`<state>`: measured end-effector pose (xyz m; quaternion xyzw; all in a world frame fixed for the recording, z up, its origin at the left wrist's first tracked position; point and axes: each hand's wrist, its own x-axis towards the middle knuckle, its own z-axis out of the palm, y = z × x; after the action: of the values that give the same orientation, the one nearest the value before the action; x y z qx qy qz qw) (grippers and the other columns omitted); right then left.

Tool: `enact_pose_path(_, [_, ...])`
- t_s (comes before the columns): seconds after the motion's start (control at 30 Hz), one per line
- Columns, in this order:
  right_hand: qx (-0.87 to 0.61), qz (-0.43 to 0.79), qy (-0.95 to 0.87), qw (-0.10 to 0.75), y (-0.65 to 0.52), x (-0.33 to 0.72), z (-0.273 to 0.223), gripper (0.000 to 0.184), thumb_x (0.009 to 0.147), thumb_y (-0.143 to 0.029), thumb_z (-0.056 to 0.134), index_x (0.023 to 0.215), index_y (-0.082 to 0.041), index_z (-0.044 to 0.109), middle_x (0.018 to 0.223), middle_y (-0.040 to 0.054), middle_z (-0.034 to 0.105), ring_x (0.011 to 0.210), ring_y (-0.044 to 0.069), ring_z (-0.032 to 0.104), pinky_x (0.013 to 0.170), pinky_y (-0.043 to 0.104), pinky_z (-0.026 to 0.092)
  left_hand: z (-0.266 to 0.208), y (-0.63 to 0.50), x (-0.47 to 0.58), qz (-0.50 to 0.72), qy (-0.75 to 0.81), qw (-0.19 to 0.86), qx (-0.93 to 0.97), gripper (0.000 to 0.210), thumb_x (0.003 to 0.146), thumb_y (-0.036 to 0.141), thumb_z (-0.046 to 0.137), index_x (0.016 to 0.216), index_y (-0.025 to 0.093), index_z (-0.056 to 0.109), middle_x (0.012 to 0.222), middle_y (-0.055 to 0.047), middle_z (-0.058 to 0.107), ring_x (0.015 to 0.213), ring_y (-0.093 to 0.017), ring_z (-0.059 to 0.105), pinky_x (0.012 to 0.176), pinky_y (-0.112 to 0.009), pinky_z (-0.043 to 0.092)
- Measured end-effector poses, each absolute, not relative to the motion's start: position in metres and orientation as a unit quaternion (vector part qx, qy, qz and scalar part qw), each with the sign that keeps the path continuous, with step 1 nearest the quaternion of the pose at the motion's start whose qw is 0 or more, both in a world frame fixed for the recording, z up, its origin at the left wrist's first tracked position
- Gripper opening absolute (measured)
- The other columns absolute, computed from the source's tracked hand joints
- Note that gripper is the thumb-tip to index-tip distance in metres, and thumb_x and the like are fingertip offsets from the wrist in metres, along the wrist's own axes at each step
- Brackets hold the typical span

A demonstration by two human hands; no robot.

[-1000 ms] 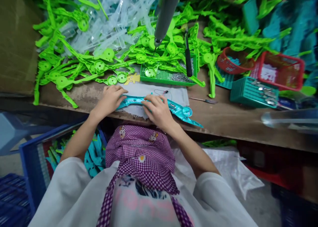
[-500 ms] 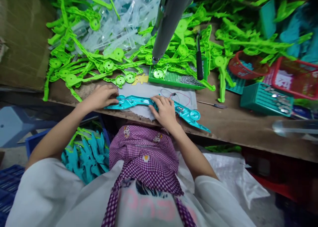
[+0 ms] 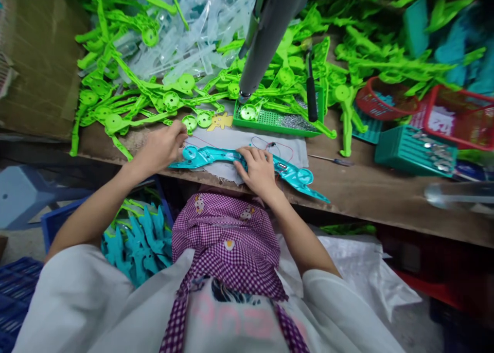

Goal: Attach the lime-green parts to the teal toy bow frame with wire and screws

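Note:
A long teal plastic shell (image 3: 216,156), hollow side up, lies along the front edge of the bench on a grey cloth (image 3: 297,146). My right hand (image 3: 258,170) grips its middle, with the fingers over the far side and the thumb at the near side. Above the shell's left end, my left hand (image 3: 164,146) is raised with thumb and fingertips pinched together. From that pinch a thin red wire (image 3: 203,139) trails back toward the shell. More thin wires (image 3: 283,148), red and dark, loop behind the shell beside my right hand.
Piles of lime-green plastic parts (image 3: 170,100) and clear parts (image 3: 193,59) fill the back. A grey powered driver (image 3: 266,39) hangs over a green tray (image 3: 266,124) of small metal pieces. A screwdriver (image 3: 339,162), a teal basket (image 3: 409,149) and red baskets (image 3: 386,98) are on the right.
My left hand has lifted off the shell's left end and drawn the red wire up and away from it. My right hand stays on the shell.

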<state>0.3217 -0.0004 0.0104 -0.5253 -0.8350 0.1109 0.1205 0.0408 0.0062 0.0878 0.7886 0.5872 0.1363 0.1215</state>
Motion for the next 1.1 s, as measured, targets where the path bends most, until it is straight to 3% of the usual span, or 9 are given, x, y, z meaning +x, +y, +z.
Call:
enact_pose_path(0.1, [-0.521,0.105,-0.839,0.121,0.0,0.323,0.009,0.044,0.1,-0.044,0.032,0.129,-0.021,0.055,0.129,0.0103,0.062,0.115,0.026,0.053,0.101,0.043,0.032,0.105,0.008,0.036,0.138,0.568,0.149,0.798,0.026,0.094,0.039,0.048,0.1,0.02,0.063,0.077,-0.003,0.064,0.07,-0.019,0.06,0.068,-0.029,0.042])
enact_pose_path(0.23, [-0.517,0.104,-0.841,0.118,0.001,0.322,0.009,0.044,0.1,-0.044,0.031,0.128,-0.021,0.056,0.128,0.0099,0.062,0.114,0.026,0.053,0.101,0.042,0.033,0.083,0.022,0.002,0.093,0.589,0.178,0.783,0.026,0.089,0.045,0.056,0.08,0.022,0.066,0.064,0.0,0.06,0.061,-0.017,0.055,0.061,-0.027,0.037])
enact_pose_path(0.43, [-0.51,0.111,-0.844,0.124,0.0,0.331,0.011,0.043,0.099,-0.044,0.032,0.128,-0.022,0.056,0.127,0.0117,0.062,0.115,0.027,0.054,0.1,0.044,0.034,0.038,0.029,-0.024,0.13,0.597,0.173,0.773,0.031,0.087,0.046,0.058,0.071,0.02,0.061,0.074,-0.005,0.063,0.073,-0.02,0.058,0.067,-0.03,0.04])
enact_pose_path(0.57, [-0.529,0.111,-0.832,0.125,-0.001,0.349,0.011,0.041,0.099,-0.043,0.035,0.128,-0.022,0.056,0.127,0.0123,0.062,0.115,0.027,0.055,0.1,0.046,0.033,0.033,0.023,-0.004,0.227,0.597,0.23,0.734,0.034,0.086,0.051,0.057,0.073,0.019,0.056,0.086,-0.007,0.066,0.083,-0.021,0.061,0.074,-0.033,0.046])
enact_pose_path(0.67, [-0.537,0.104,-0.83,0.112,-0.003,0.359,0.011,0.042,0.099,-0.043,0.034,0.128,-0.022,0.055,0.128,0.0123,0.062,0.116,0.027,0.054,0.101,0.045,0.033,0.027,0.024,0.018,0.348,0.585,0.356,0.64,0.036,0.088,0.054,0.052,0.078,0.02,0.048,0.102,-0.01,0.068,0.088,-0.019,0.064,0.075,-0.033,0.051])
enact_pose_path(0.8, [-0.536,0.097,-0.833,0.095,-0.004,0.36,0.014,0.041,0.099,-0.041,0.034,0.127,-0.02,0.057,0.128,0.0129,0.063,0.115,0.028,0.055,0.1,0.045,0.033,0.022,0.026,0.033,0.423,0.583,0.438,0.537,0.038,0.084,0.056,0.059,0.077,0.022,0.04,0.079,-0.003,0.067,0.065,-0.015,0.062,0.062,-0.03,0.051])
enact_pose_path(0.93, [-0.536,0.095,-0.832,0.107,-0.005,0.359,0.013,0.039,0.099,-0.04,0.036,0.126,-0.021,0.057,0.128,0.0133,0.064,0.115,0.028,0.056,0.098,0.045,0.035,0.028,0.015,0.02,0.367,0.581,0.381,0.619,0.04,0.084,0.057,0.059,0.073,0.022,0.044,0.066,0.001,0.059,0.057,-0.014,0.055,0.059,-0.029,0.047])
enact_pose_path(1.1, [-0.538,0.09,-0.828,0.129,-0.002,0.357,0.01,0.037,0.098,-0.04,0.037,0.124,-0.024,0.059,0.125,0.0131,0.065,0.114,0.029,0.058,0.098,0.047,0.037,0.021,0.004,0.013,0.223,0.626,0.147,0.732,0.026,0.091,0.041,0.055,0.077,0.02,0.056,0.08,-0.006,0.06,0.082,-0.022,0.06,0.079,-0.037,0.048])
